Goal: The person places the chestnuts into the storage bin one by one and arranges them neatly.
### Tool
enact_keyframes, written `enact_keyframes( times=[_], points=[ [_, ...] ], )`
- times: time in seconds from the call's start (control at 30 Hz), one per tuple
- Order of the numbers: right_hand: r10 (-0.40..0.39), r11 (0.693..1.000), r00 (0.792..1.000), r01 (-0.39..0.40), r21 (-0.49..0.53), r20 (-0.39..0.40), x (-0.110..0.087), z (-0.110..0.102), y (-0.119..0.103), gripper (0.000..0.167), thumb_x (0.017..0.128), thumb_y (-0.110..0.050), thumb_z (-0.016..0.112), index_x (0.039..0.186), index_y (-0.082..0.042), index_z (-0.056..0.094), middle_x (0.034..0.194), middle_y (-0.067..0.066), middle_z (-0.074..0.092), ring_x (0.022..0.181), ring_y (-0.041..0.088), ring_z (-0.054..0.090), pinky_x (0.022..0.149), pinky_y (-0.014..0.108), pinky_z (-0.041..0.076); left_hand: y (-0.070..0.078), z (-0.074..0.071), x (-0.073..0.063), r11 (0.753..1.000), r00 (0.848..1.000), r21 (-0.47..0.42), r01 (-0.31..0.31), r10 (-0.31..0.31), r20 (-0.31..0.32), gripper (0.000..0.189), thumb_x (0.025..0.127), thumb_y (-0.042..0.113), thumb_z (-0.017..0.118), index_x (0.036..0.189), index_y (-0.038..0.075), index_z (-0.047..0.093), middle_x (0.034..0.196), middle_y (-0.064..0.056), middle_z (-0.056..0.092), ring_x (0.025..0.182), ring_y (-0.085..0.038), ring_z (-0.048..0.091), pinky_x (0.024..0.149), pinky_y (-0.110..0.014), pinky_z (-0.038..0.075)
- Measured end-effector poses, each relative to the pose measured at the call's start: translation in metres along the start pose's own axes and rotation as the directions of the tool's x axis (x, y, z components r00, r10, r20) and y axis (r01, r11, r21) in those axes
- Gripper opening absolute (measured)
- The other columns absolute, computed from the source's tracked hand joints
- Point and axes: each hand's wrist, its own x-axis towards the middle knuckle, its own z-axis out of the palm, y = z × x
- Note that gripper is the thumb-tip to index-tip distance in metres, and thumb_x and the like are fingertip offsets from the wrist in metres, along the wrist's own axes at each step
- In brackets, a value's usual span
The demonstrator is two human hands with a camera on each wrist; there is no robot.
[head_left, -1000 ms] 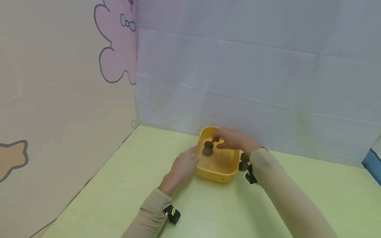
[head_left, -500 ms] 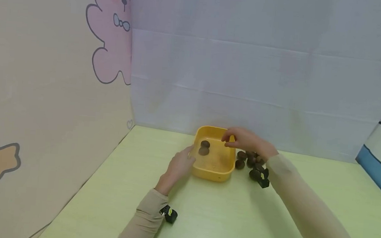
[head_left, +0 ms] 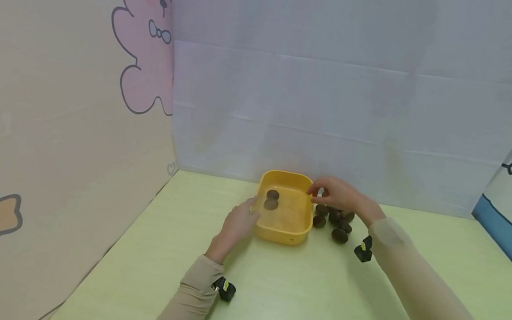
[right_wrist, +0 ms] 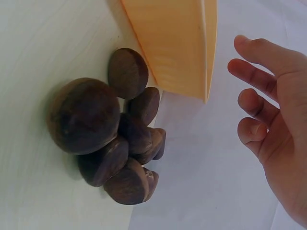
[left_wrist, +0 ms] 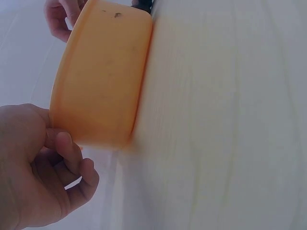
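Note:
A yellow plastic bin (head_left: 284,237) stands on the table near the back wall. Inside it lie two brown rounded shapes, the upper a chestnut (head_left: 273,194), the lower one fainter. My left hand (head_left: 239,222) pinches the bin's left rim between thumb and fingers; the left wrist view shows this hand (left_wrist: 43,163) at a corner of the bin. To the bin's right, several dark brown chestnuts (head_left: 340,235) are heaped on the table. Above them, close to the right rim, hovers my right hand (head_left: 342,195). Its fingers are loosely bent with nothing between them (right_wrist: 283,110).
The pale green table (head_left: 273,290) stretches toward me in front of the bin. Behind it rises a whitish cloth wall (head_left: 314,94), with a cartoon-printed panel (head_left: 63,116) along the left. A black wrist camera (head_left: 224,289) sits on my left sleeve, another (head_left: 364,249) on my right.
My right hand has moved right, from over the inside of the bin to beyond its right rim, uncovering the chestnut heap. The left hand keeps its grip on the rim.

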Motion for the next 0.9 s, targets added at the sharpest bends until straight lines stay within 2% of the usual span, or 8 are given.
enact_keyframes(
  times=[0.17,0.4,0.53,0.77,0.9],
  points=[
    [0.003,0.999,1.000,-0.002,0.034,-0.019,-0.010,0.004,0.006,0.019,0.090,-0.014,0.071,0.106,-0.005,0.073,0.100,0.006,0.070,0.090,0.030,0.064,0.082,0.051,0.053,-0.001,0.000,0.002,1.000,1.000,0.013,0.000,0.000,0.002,0.057,0.093,0.019,0.050,0.150,0.009,0.044,0.055,0.004,0.035,0.043,-0.008,0.024,0.041,-0.023,0.024],
    [0.050,0.998,0.999,-0.050,0.027,-0.005,-0.024,0.009,0.016,0.014,0.089,-0.018,0.072,0.101,-0.011,0.075,0.096,-0.002,0.070,0.091,0.023,0.063,0.083,0.041,0.050,-0.002,-0.001,0.002,1.000,1.000,0.005,-0.004,0.004,0.001,0.057,0.094,0.018,0.050,0.149,0.008,0.044,0.052,0.005,0.034,0.042,-0.007,0.024,0.039,-0.022,0.023],
    [0.058,0.998,0.998,-0.058,0.040,0.012,-0.027,0.014,0.022,0.013,0.090,-0.016,0.071,0.101,-0.011,0.074,0.098,-0.002,0.070,0.090,0.018,0.061,0.083,0.039,0.050,-0.002,-0.001,0.001,1.000,1.000,-0.002,0.001,-0.001,0.002,0.057,0.093,0.018,0.049,0.150,0.009,0.044,0.052,0.005,0.034,0.042,-0.007,0.024,0.039,-0.022,0.023],
    [0.088,0.992,0.994,-0.094,0.087,0.065,-0.032,0.025,0.025,0.019,0.090,-0.015,0.071,0.108,-0.009,0.073,0.105,0.005,0.071,0.096,0.026,0.064,0.088,0.048,0.051,-0.002,0.000,0.002,1.000,1.000,-0.002,0.016,-0.016,0.007,0.058,0.092,0.019,0.048,0.150,0.010,0.044,0.049,0.006,0.033,0.041,-0.007,0.024,0.037,-0.021,0.022],
    [0.060,0.996,0.995,-0.065,0.054,0.083,-0.036,0.032,0.028,0.024,0.089,-0.015,0.072,0.112,-0.007,0.072,0.110,0.006,0.071,0.104,0.029,0.065,0.091,0.048,0.052,-0.002,0.000,0.002,1.000,1.000,-0.001,0.015,-0.015,0.006,0.058,0.092,0.019,0.049,0.150,0.010,0.044,0.050,0.006,0.033,0.041,-0.007,0.024,0.038,-0.021,0.022]
  ],
)
